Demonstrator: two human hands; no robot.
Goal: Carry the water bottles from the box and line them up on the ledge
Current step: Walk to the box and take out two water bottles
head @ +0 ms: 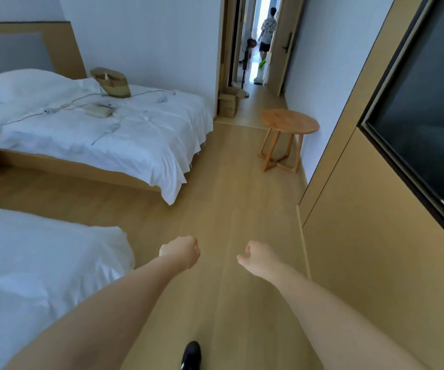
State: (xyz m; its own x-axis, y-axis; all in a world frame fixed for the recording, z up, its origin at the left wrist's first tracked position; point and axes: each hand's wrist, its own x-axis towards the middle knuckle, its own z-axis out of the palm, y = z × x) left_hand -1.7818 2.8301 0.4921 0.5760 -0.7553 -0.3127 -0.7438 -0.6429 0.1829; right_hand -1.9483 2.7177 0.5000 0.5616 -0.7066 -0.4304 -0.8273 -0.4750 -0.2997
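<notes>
No water bottle shows in the head view. An open cardboard box (pixel 228 103) stands on the floor at the far doorway, beside the wall corner; its contents are hidden. Both my arms reach forward over the wooden floor. My left hand (pixel 181 252) is curled into a fist and holds nothing. My right hand (pixel 260 257) is also curled, thumb side toward the left, with nothing in it. The ledge is not in view.
A white bed (pixel 124 134) with a straw hat and cables lies at the left, and a second bed (pixel 41 268) at the near left. A round wooden side table (pixel 289 121) stands by the right wall. A person (pixel 267 30) walks in the corridor. A dark screen (pixel 426 108) hangs on the right.
</notes>
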